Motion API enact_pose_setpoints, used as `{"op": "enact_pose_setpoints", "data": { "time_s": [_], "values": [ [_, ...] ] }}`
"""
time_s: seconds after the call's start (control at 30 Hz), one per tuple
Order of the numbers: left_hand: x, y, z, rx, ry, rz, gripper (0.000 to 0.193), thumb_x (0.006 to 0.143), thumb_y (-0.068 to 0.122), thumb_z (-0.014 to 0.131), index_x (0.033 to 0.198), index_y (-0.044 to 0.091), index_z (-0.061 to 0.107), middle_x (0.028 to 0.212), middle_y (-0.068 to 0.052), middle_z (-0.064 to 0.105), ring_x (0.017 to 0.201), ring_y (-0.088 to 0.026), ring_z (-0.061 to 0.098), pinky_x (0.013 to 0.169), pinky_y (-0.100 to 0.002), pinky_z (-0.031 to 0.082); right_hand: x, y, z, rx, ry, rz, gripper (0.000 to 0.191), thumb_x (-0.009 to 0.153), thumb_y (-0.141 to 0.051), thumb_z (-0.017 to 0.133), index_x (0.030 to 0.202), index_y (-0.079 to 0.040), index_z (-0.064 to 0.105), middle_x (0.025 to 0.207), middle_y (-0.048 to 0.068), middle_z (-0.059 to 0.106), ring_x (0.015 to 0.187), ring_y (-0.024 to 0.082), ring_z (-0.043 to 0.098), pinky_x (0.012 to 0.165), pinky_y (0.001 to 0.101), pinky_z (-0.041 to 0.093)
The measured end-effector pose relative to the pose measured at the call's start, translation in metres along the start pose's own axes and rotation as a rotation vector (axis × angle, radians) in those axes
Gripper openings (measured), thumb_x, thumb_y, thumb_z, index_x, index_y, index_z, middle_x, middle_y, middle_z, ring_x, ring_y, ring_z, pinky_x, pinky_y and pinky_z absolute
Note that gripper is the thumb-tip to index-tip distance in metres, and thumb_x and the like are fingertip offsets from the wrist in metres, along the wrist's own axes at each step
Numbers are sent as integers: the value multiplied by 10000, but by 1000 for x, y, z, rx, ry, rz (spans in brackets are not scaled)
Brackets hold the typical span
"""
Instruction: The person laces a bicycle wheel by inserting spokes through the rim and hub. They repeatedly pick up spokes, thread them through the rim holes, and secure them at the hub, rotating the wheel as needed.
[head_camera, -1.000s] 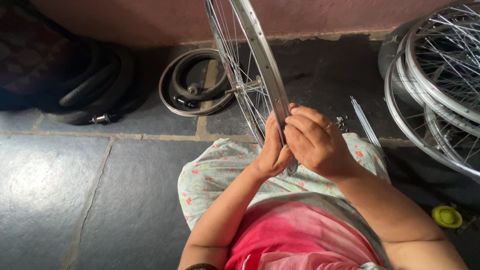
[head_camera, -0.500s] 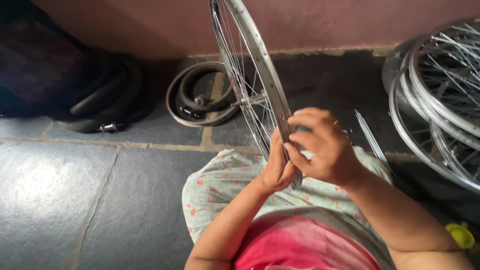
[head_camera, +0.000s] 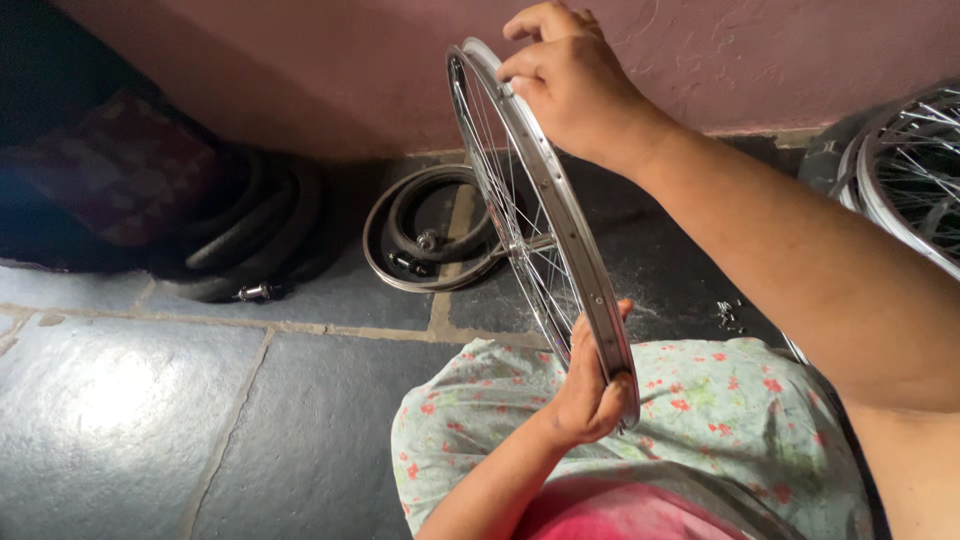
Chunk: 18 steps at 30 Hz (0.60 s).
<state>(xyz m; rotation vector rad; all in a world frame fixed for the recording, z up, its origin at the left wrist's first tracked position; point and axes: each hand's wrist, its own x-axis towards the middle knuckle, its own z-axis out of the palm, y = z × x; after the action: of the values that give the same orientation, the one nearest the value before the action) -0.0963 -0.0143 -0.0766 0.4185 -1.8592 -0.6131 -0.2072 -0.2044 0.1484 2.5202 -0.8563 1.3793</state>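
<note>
Wheel (head_camera: 545, 215), spoked, bright steel rim, stands upright on edge over the person's lap, seen almost edge-on; its plane runs from the knees away toward the pink wall (head_camera: 330, 60). Bottom of rim rests against the flowered cloth (head_camera: 700, 420) on the lap.

Right hand (head_camera: 570, 80): at the top of the rim, far end, fingers curled over the edge and clamped on it, arm stretched out.
Left hand (head_camera: 590, 385): at the bottom of the rim, near end, palm under it, thumb and fingers closed round the metal.

Relation that matters: the two grips sit at opposite ends of one diameter, right hand high and away, left hand low and close to the body. Hub and axle lie between them, pointing left and right across the view.

Around: small rim with black tubes (head_camera: 430, 240) flat on the slate floor (head_camera: 150, 400) just left of the wheel; dark tyres (head_camera: 250, 230) further left by the wall; more spoked wheels (head_camera: 910, 170) at right edge; small metal bits (head_camera: 728, 315) on the floor near the knee.
</note>
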Motion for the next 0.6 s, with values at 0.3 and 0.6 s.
{"op": "enact_pose_setpoints", "data": {
  "time_s": [0.3,0.6],
  "values": [
    [0,-1,-1,10,-7,29,667,856,22,514,1497,-89,369,1621,-296,367,1558,-482,324,1353,-560,188,28,6,6,-115,-132,-14,41,899,-77,774,880,-87,809,1249,67,656,1219,281,539,1115,390,441],
    [4,4,-3,22,11,36,734,829,-13,514,1537,-96,342,1622,-291,381,1565,-478,336,1307,-522,209,36,-4,4,-229,-157,-113,70,903,-70,772,834,-75,786,1143,62,682,1151,251,587,1042,346,517]
  ]
}}
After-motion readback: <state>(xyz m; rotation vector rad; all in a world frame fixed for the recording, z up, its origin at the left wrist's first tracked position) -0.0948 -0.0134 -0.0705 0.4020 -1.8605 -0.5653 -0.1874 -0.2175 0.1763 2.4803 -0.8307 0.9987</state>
